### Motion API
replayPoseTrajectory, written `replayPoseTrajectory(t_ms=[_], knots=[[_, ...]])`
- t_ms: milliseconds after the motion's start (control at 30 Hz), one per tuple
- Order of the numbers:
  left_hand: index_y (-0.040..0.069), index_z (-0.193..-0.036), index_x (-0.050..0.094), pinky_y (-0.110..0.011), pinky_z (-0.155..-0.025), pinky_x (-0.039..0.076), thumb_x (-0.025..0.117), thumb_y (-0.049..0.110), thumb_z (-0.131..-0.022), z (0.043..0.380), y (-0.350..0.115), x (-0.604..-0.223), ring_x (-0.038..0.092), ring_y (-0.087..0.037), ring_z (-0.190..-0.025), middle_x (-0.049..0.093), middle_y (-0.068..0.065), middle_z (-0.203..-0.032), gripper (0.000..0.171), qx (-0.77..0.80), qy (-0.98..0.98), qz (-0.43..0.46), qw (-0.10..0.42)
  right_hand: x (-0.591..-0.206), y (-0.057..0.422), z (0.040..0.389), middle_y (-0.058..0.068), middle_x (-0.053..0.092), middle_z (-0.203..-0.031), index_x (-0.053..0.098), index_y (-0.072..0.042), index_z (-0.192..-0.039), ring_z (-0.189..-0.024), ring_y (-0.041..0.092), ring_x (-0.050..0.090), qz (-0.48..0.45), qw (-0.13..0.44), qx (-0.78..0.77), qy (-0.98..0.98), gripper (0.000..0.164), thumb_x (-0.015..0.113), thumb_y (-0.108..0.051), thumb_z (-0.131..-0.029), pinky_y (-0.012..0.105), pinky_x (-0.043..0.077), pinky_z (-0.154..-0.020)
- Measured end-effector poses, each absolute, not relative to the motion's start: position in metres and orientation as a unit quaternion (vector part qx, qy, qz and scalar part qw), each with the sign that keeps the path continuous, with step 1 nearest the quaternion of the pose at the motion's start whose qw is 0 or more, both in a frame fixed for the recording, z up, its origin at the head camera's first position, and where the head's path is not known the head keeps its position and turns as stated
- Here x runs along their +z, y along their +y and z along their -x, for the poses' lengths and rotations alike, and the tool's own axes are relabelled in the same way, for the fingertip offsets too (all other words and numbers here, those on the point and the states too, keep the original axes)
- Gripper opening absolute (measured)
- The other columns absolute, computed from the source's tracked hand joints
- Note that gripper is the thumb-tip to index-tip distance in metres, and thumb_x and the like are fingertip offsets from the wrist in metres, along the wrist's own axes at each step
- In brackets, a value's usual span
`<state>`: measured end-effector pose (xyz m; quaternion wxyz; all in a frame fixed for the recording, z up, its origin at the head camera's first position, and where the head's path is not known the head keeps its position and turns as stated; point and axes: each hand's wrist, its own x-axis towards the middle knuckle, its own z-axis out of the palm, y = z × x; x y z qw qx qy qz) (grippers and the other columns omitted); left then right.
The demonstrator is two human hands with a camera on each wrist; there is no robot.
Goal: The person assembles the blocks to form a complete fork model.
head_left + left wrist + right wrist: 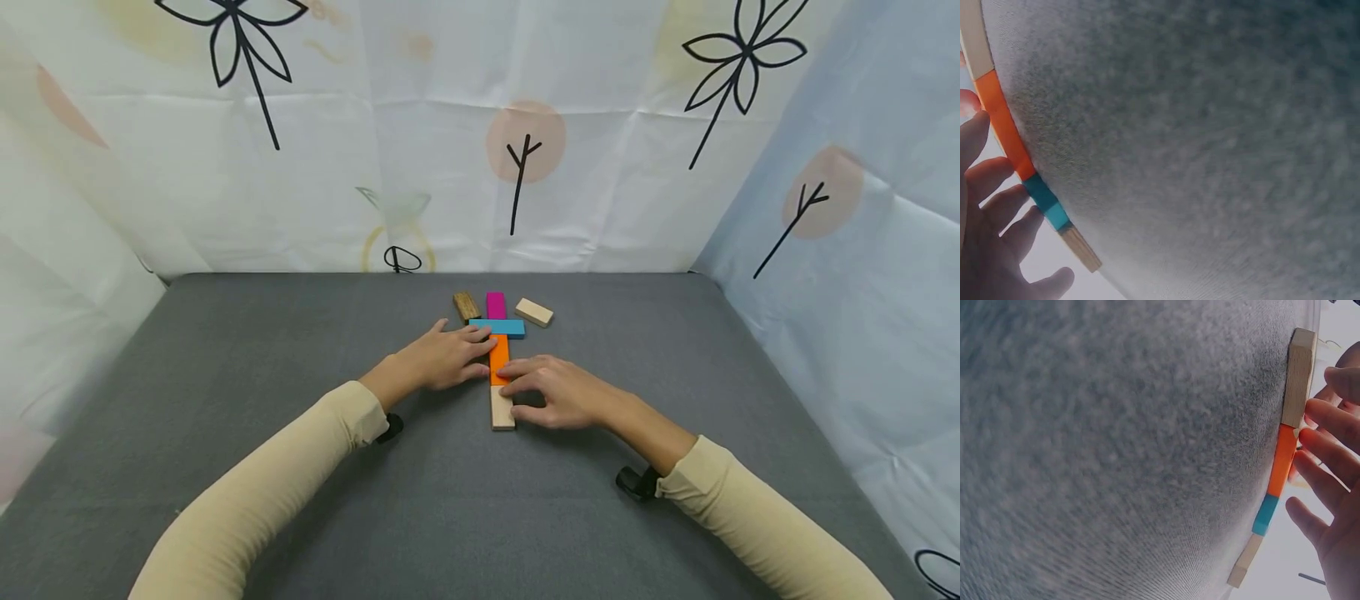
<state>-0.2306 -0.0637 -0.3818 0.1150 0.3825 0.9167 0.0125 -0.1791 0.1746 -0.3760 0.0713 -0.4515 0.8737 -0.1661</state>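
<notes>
Flat wooden blocks lie in a line on the grey cloth in the head view: a magenta block (pixel 496 303) farthest, a blue block (pixel 510 328) set crosswise, an orange block (pixel 498 358), and a pale plain block (pixel 502 412) nearest. From the left, my left hand (pixel 444 357) reaches in with spread fingers, its tips at the blue and orange blocks. Opposite it, my right hand (pixel 564 393) rests its fingertips at the orange and pale blocks, thumb beside the pale one. Both wrist views show loosely extended fingers along the orange block (pixel 1005 125) and the pale block (pixel 1297 384).
A brown block (pixel 465 305) lies slantwise close to the blue block's left end. Right of the magenta block, another pale block (pixel 534 312) sits at an angle. A patterned white curtain (pixel 450 150) rises along the far edge of the grey table (pixel 262 350).
</notes>
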Motion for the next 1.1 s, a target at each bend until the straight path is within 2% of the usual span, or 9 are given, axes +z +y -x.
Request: replayPoseTrajectory(t_ms=[267, 533, 667, 867, 1100], knots=[[0.016, -0.156, 0.035, -0.065, -0.115, 0.017, 0.040, 0.048, -0.106, 0.231, -0.063, -0.384, 0.026, -0.025, -0.149, 0.027, -0.006, -0.162, 0.059, 0.021, 0.917, -0.384, 0.105, -0.381, 0.179, 0.186, 0.010, 0.058, -0.141, 0.070, -0.008, -0.125, -0.132, 0.029, 0.052, 0.442, 0.056, -0.195, 0.874, 0.035, 0.066, -0.026, -0.096, 0.051, 0.040, -0.107], [0.016, -0.156, 0.036, -0.065, -0.114, 0.019, 0.041, 0.054, -0.103, 0.231, -0.062, -0.384, 0.027, -0.024, -0.149, 0.028, -0.005, -0.162, 0.065, 0.015, 0.920, -0.377, 0.103, -0.375, 0.190, 0.207, 0.014, 0.059, -0.139, 0.068, -0.004, -0.126, -0.127, 0.032, 0.056, 0.395, 0.032, -0.197, 0.897, 0.035, 0.065, -0.023, -0.098, 0.054, 0.043, -0.103], [0.017, -0.156, 0.036, -0.065, -0.114, 0.019, 0.041, 0.055, -0.103, 0.230, -0.062, -0.384, 0.027, -0.024, -0.149, 0.027, -0.004, -0.162, 0.065, 0.009, 0.921, -0.375, 0.102, -0.375, 0.195, 0.220, 0.015, 0.060, -0.137, 0.063, -0.001, -0.132, -0.126, 0.033, 0.057, 0.370, 0.014, -0.194, 0.908, 0.040, 0.065, -0.021, -0.097, 0.053, 0.043, -0.104], [0.017, -0.156, 0.036, -0.065, -0.114, 0.021, 0.043, 0.055, -0.103, 0.230, -0.062, -0.384, 0.027, -0.024, -0.149, 0.028, -0.004, -0.162, 0.065, 0.009, 0.922, -0.374, 0.099, -0.378, 0.203, 0.236, 0.017, 0.055, -0.142, 0.055, 0.000, -0.140, -0.129, 0.035, 0.053, 0.327, 0.009, -0.175, 0.929, 0.049, 0.065, -0.021, -0.097, 0.053, 0.040, -0.107], [0.018, -0.156, 0.035, -0.064, -0.114, 0.022, 0.042, 0.055, -0.103, 0.229, -0.062, -0.386, 0.026, -0.022, -0.149, 0.026, -0.004, -0.163, 0.065, 0.012, 0.922, -0.373, 0.101, -0.384, 0.211, 0.249, 0.023, 0.052, -0.143, 0.057, 0.003, -0.137, -0.126, 0.039, 0.054, 0.306, -0.015, -0.151, 0.940, 0.046, 0.065, -0.017, -0.097, 0.056, 0.041, -0.105]])
